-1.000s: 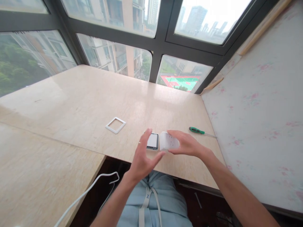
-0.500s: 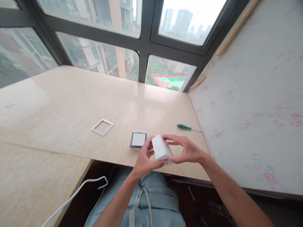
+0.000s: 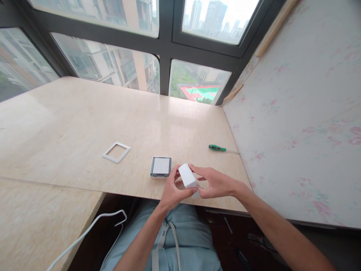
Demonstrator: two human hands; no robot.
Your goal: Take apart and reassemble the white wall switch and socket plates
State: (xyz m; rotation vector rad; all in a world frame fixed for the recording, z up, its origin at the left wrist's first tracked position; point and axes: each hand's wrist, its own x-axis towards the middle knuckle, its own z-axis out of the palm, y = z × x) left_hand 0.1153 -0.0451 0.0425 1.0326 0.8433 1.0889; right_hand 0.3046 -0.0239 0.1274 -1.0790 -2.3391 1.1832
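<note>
Between my two hands, over the front edge of the stone counter, is a small white box-shaped piece (image 3: 187, 176), tilted, with one broad side facing up. My left hand (image 3: 172, 191) grips its left side, thumb along the near edge. On its right side, the fingers and thumb of my right hand (image 3: 213, 182) pinch it. What lies on its underside is hidden. Just left of my left hand lies a wall switch (image 3: 161, 166) with white rocker keys and a dark grey surround. Farther left, a white square frame (image 3: 116, 152) rests flat on the counter.
A green-handled screwdriver (image 3: 217, 148) lies at the right, its shaft toward the flowered wall (image 3: 296, 124). Windows (image 3: 200, 81) border the counter (image 3: 135, 124) at the back. A white cable (image 3: 84, 234) hangs at the lower left, in front of the counter's edge.
The white piece has turned slightly in my hands and moved a little. My view has shifted somewhat, so the things on the counter appear farther left; they have not moved.
</note>
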